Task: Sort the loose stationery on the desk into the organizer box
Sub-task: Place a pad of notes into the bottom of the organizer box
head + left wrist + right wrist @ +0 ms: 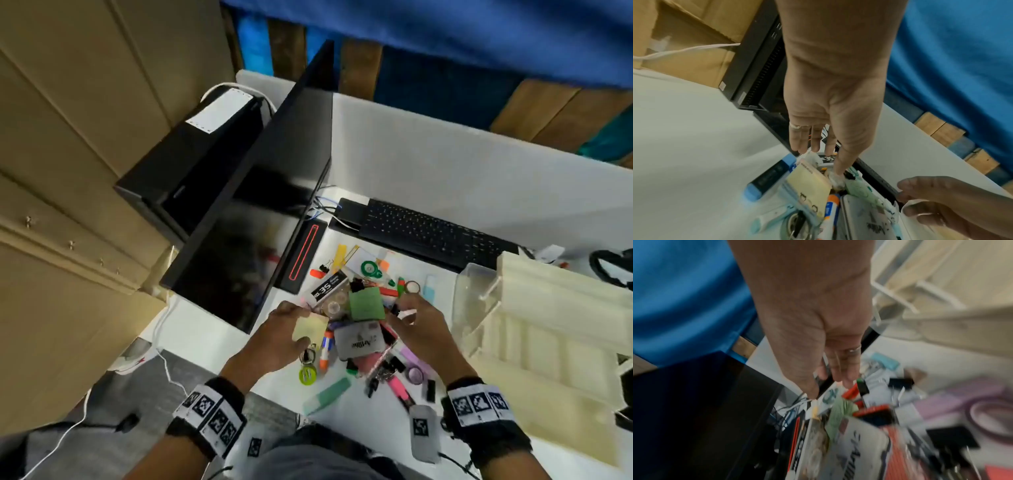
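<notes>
So nearest the camera you've got both wrists with tagged bands, and just past them the hands are over a big heap of stationery (pixel 363 329) on the white worktop (pixel 442 192). The left hand (pixel 284 339) has a yellow sticky-note pad (pixel 309 328) pinched between thumb and fingers, at the left edge of the pile. The right hand (pixel 416 329) is at the pile's right side with fingers loosely curled; whether it's actually got hold of anything I honestly can't tell, since the right wrist view is a blurry mess.

Between the hands sit a green sticky pad (pixel 365 303) and a grey pouch (pixel 358 340), piled over markers, binder clips and tape rolls. Off to the right, apart from the heap, is the cream organizer box (pixel 548 318) with a clear compartment (pixel 471 301) facing the pile. Beyond all that, a black keyboard (pixel 431 236) and a monitor (pixel 260 205).

What could bite here, I reckon: everything is stacked on everything, so pulling the yellow pad out could drag neighbours along and roll a tape ring or marker off the near edge. The pad could also fan open if it's held by only a few sheets. And the clear compartment looks light, so dropping stuff in carelessly might nudge it.
</notes>
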A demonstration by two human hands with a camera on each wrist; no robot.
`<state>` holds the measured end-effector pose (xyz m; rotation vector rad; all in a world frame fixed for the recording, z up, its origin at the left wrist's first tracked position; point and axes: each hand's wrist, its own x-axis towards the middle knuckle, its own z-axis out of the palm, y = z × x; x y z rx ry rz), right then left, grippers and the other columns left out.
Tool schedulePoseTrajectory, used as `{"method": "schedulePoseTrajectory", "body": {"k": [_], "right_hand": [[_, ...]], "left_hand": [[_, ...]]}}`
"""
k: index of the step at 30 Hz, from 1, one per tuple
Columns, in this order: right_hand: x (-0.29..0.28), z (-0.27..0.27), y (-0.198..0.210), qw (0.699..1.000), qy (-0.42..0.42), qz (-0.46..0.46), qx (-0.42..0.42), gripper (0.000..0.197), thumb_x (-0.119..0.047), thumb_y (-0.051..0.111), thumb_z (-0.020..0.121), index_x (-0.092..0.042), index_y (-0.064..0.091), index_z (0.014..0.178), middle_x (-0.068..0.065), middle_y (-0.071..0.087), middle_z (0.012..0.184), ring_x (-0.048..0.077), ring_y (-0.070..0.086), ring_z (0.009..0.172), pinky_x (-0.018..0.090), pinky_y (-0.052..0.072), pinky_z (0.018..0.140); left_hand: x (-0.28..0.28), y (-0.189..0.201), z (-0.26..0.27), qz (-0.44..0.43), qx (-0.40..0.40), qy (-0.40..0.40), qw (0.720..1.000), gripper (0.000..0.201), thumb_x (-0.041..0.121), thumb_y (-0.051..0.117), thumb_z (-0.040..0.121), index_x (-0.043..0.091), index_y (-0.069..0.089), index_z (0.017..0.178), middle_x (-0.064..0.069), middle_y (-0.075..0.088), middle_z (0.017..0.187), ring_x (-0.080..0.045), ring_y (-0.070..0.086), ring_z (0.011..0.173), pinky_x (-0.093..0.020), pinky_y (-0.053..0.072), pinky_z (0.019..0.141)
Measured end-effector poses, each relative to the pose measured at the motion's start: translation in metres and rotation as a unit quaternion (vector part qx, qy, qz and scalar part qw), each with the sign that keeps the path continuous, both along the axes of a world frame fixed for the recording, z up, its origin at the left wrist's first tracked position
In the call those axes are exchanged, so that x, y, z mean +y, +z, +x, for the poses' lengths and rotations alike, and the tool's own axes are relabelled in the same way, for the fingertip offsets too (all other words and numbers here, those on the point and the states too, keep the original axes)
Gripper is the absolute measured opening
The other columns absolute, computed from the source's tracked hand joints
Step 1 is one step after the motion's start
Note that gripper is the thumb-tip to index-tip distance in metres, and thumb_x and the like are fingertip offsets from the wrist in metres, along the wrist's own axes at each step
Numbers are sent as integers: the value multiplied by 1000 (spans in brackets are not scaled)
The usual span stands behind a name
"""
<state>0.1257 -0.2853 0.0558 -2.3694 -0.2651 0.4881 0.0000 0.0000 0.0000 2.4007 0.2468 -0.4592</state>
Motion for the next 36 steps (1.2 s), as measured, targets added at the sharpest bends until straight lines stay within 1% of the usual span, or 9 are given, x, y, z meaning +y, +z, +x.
{"method": "schedulePoseTrajectory", "body": {"k": [3,8,14,19,23,27,30,33,36], "right_hand": [[25,5,-29,999,-34,-27,13,17,-32,76,90,-22,67,101,-3,69,101,9,68,92,21,51,78],[50,10,-62,990,-70,-116,40,68,-71,58,71,-25,56,121,-2,74,98,21,71,92,37,58,81],[57,14,-70,982,-90,-165,27,52,-38,81,81,-20,52,121,1,74,100,22,71,80,37,61,69],[57,16,-71,982,-127,-125,59,43,-21,82,84,-24,49,112,1,70,94,21,72,70,40,63,63],[56,14,-54,989,-112,-66,76,11,-11,70,95,-17,62,91,1,64,78,1,59,54,10,41,40],[45,9,-38,992,-112,8,60,25,-14,68,97,-28,60,78,-11,62,69,5,61,62,19,42,55],[27,0,-24,988,-116,80,58,33,-10,66,98,-34,56,78,-21,63,68,-9,59,62,8,40,57],[-9,-15,-14,979,-134,124,87,34,-7,64,100,-24,52,73,-20,47,52,0,41,50,14,36,54],[-59,-33,-7,968,-164,152,115,24,-10,64,101,-9,60,78,-10,45,57,9,40,56,26,37,60]], "left_hand": [[7,-6,-2,13,-3,10,1000,57,36,73,85,21,54,138,-2,45,139,-26,54,123,-33,46,104],[5,-9,10,9,-19,25,999,52,27,71,86,25,55,135,-2,45,131,-27,54,118,-37,49,101],[-14,-12,57,56,-86,43,994,30,20,72,86,17,61,114,-3,46,125,-26,53,112,-39,55,89],[-21,-16,80,98,-76,28,992,37,29,74,87,13,61,118,-8,56,123,-28,56,110,-39,52,87],[-21,-17,85,116,-72,29,990,39,28,76,84,16,60,117,-5,67,114,-29,67,103,-40,55,82],[-17,-19,86,111,-75,39,990,34,27,75,84,18,57,113,-2,69,106,-30,70,93,-38,52,70],[-17,-9,86,116,-86,41,989,23,25,73,86,21,58,103,0,71,103,-29,70,93,-36,49,69],[-19,8,83,116,-97,50,987,21,15,70,81,23,58,96,1,70,101,-30,69,90,-35,47,69],[-23,26,77,96,-118,75,985,24,18,74,78,26,53,86,3,69,91,-29,67,83,-35,48,67]]}}
